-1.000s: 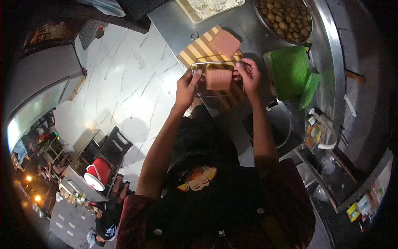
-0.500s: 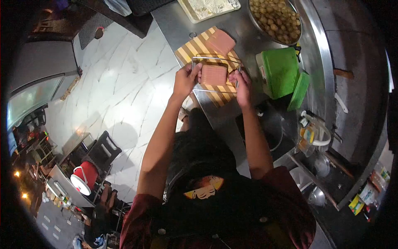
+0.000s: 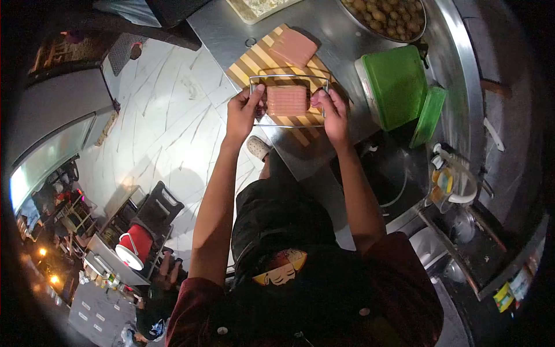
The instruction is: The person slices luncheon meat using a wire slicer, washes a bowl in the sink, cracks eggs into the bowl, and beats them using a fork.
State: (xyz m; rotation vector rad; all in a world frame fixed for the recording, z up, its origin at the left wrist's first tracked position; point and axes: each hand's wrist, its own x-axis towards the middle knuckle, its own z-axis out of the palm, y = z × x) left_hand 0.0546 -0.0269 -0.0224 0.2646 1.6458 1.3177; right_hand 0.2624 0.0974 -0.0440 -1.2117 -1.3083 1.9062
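A pink block of luncheon meat [image 3: 288, 104] lies on a striped wooden cutting board [image 3: 247, 65], with fine parallel lines across its top. Around it is a metal wire slicer frame [image 3: 289, 76], its bars passing above and below the block in view. My left hand [image 3: 243, 114] is closed on the frame's left side, thumb near the meat's edge. On the opposite side, my right hand [image 3: 333, 114] grips the frame with bent fingers. A second piece of luncheon meat [image 3: 295, 47] rests on the board's far part. Whether the wires have gone fully through the block is unclear.
Right of the board stands a container with a green lid [image 3: 390, 87], beside a smaller green lid [image 3: 429, 117]. A bowl of small round brown items [image 3: 387, 17] and a pale tray [image 3: 254, 10] sit on the far metal counter [image 3: 208, 32]. A black stovetop-like surface [image 3: 381, 173] is nearer.
The slicer frame looks more level, and both hands still grip it. The whole view has shifted, with the board and counter now further left. A light-coloured clog shows more fully below the counter edge.
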